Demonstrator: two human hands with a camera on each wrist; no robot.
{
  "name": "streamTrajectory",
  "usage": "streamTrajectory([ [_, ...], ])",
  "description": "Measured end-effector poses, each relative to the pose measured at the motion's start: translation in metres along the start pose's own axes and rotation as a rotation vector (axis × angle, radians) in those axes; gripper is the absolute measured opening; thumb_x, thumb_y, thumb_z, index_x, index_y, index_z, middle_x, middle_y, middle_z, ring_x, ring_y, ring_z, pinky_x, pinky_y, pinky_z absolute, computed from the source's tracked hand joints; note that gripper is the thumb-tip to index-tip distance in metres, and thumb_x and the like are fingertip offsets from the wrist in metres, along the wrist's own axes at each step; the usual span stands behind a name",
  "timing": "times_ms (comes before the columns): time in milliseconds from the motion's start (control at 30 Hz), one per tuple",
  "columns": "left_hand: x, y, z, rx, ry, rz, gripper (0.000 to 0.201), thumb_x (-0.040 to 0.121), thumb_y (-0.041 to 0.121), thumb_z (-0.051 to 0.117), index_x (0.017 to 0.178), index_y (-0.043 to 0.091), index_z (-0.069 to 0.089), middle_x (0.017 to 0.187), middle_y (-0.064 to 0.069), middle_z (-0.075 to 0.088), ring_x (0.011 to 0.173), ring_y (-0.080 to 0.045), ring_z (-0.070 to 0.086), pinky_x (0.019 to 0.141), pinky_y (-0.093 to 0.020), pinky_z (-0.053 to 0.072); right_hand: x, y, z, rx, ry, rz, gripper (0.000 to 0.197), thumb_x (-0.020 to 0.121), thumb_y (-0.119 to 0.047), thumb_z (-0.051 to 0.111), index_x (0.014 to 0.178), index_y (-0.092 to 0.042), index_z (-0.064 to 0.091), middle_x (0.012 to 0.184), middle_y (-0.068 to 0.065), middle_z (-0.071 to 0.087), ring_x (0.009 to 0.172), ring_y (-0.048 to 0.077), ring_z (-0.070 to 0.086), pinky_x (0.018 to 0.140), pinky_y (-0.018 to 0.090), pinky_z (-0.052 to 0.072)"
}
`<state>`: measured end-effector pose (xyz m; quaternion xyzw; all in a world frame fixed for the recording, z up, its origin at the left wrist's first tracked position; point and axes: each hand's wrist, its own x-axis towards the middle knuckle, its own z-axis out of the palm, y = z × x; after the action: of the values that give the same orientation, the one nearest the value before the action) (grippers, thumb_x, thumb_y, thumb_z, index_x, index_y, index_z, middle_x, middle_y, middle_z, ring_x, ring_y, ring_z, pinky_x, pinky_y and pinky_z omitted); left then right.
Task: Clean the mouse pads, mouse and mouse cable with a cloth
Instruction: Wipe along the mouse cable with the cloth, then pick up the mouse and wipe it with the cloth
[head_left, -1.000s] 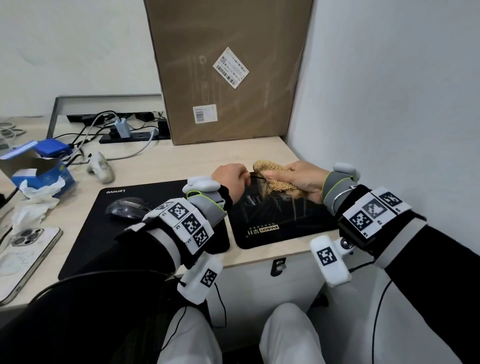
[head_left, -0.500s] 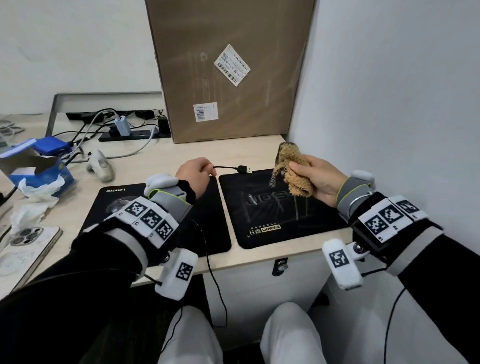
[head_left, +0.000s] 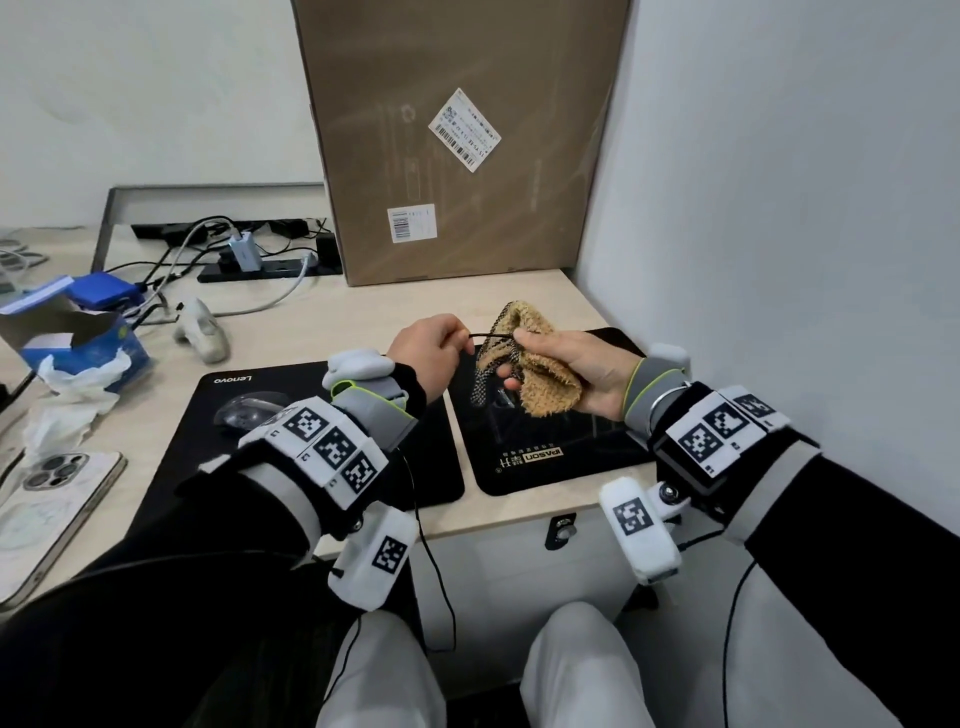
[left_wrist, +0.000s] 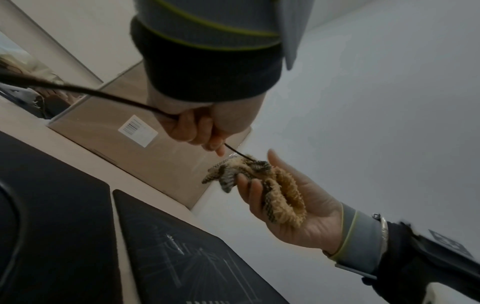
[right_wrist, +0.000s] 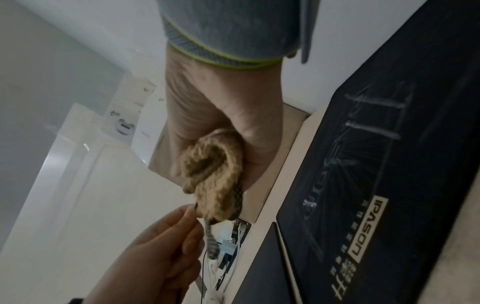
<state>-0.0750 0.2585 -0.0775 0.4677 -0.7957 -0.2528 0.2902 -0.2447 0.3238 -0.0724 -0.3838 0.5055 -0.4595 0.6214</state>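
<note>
The mouse cable (head_left: 485, 336) vanishes into the folded cloth (head_left: 540, 371), so its plug end stays hidden. The left wrist's marker band covers part of the mouse (head_left: 244, 410). At nine o'clock, the phone (head_left: 47, 499) is cut by the head view's edge.

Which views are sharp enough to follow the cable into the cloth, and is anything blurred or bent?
Head view: sharp and evenly lit, wide-angle bending the cardboard box edges; mouse cable clear between both hands. Left wrist view: dimmer, cable thick and blurred near the lens. Right wrist view: cloth and left hand soft, mouse pad streaked with glare.
</note>
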Motion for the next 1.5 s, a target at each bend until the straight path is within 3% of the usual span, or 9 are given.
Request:
streamTrajectory([
  [133, -0.002, 0.002, -0.004, 0.057, -0.006, 0.017, 0.027, 0.097, 0.016, 0.042, 0.092, 0.008, 0.068, 0.057, 0.008, 0.043, 0.072, -0.022, 0.044, 0.067, -0.024, 0.030, -0.002, -0.001, -0.002, -0.050, 0.072, 0.008, 0.016, 0.092, -0.022, 0.055, 0.090, -0.007, 0.062, 0.060, 0.005, 0.069, 0.045, 0.011, 0.063, 0.043, 0.020, 0.052],
  [333, 0.001, -0.025, -0.025, 0.044, 0.073, -0.127, 0.028, 0.096, 0.013, 0.041, 0.084, 0.009, 0.067, 0.071, -0.004, 0.052, 0.072, -0.022, 0.047, 0.067, -0.027, 0.037, 0.007, 0.001, -0.014, -0.179, 0.376, -0.021, 0.021, 0.075, -0.033, 0.075, 0.080, -0.015, 0.066, 0.061, -0.001, 0.067, 0.045, 0.008, 0.058, 0.050, 0.022, 0.049],
  [500, 0.007, -0.048, -0.056, -0.457, 0.105, -0.320, 0.036, 0.101, 0.013, 0.031, 0.069, 0.017, 0.046, 0.046, -0.003, 0.048, 0.023, -0.004, 0.033, 0.032, -0.007, 0.023, 0.010, 0.005, -0.009, -0.230, 0.233, 0.001, 0.021, 0.079, -0.032, 0.072, 0.091, -0.015, 0.065, 0.078, 0.005, 0.069, 0.048, 0.009, 0.063, 0.050, 0.023, 0.054],
  [733, 0.007, -0.033, -0.063, -0.558, -0.052, -0.366, 0.029, 0.100, 0.010, 0.037, 0.072, 0.019, 0.041, 0.039, 0.006, 0.064, 0.031, 0.000, 0.056, 0.048, -0.018, 0.034, 0.038, 0.009, 0.054, -0.099, 0.098, -0.031, 0.019, 0.087, -0.031, 0.063, 0.088, -0.012, 0.062, 0.081, 0.006, 0.065, 0.056, 0.012, 0.063, 0.054, 0.022, 0.054],
  [867, 0.000, -0.045, -0.049, -0.360, -0.096, -0.293, 0.029, 0.088, 0.009, 0.061, 0.063, 0.019, 0.051, 0.037, 0.007, 0.054, 0.031, -0.001, 0.044, 0.033, -0.009, 0.031, 0.051, 0.005, 0.074, -0.072, 0.158, 0.031, 0.039, 0.083, -0.043, 0.064, 0.100, -0.008, 0.061, 0.081, 0.009, 0.068, 0.060, 0.016, 0.064, 0.055, 0.025, 0.054],
  [1133, -0.016, -0.066, -0.053, -0.243, -0.205, -0.166, 0.007, 0.084, 0.014, 0.068, 0.088, 0.020, 0.069, 0.083, -0.006, 0.059, 0.069, -0.010, 0.049, 0.072, -0.017, 0.039, 0.071, 0.011, 0.098, -0.261, 0.361, 0.022, 0.023, 0.073, -0.018, 0.072, 0.090, -0.009, 0.061, 0.089, 0.011, 0.066, 0.072, 0.025, 0.063, 0.058, 0.029, 0.052],
  [1267, -0.014, -0.098, -0.087, 0.071, -0.115, -0.226, 0.041, 0.083, -0.006, 0.049, 0.117, 0.011, 0.064, 0.105, -0.005, 0.062, 0.086, -0.019, 0.055, 0.063, -0.013, 0.044, 0.086, 0.011, 0.104, -0.436, 0.429, -0.002, 0.045, 0.068, -0.019, 0.070, 0.109, -0.006, 0.060, 0.105, 0.013, 0.065, 0.092, 0.030, 0.061, 0.075, 0.037, 0.053],
  [1333, -0.015, -0.115, -0.100, 0.276, -0.154, -0.283, 0.050, 0.080, -0.003, 0.051, 0.127, 0.014, 0.057, 0.123, -0.007, 0.058, 0.105, -0.027, 0.058, 0.083, -0.026, 0.050, 0.092, 0.012, 0.105, -0.535, 0.451, 0.021, 0.052, 0.067, -0.021, 0.069, 0.115, -0.005, 0.058, 0.102, 0.012, 0.064, 0.092, 0.030, 0.061, 0.079, 0.037, 0.053],
  [1500, -0.025, -0.144, -0.108, 0.611, -0.429, -0.345, 0.079, 0.073, 0.011, 0.070, 0.143, 0.022, 0.036, 0.145, -0.007, 0.036, 0.132, -0.026, 0.042, 0.108, -0.033, 0.040, 0.104, 0.014, 0.105, -0.714, 0.532, 0.076, 0.013, 0.085, -0.014, 0.058, 0.082, -0.004, 0.050, 0.072, 0.007, 0.050, 0.079, 0.026, 0.052, 0.073, 0.031, 0.048],
])
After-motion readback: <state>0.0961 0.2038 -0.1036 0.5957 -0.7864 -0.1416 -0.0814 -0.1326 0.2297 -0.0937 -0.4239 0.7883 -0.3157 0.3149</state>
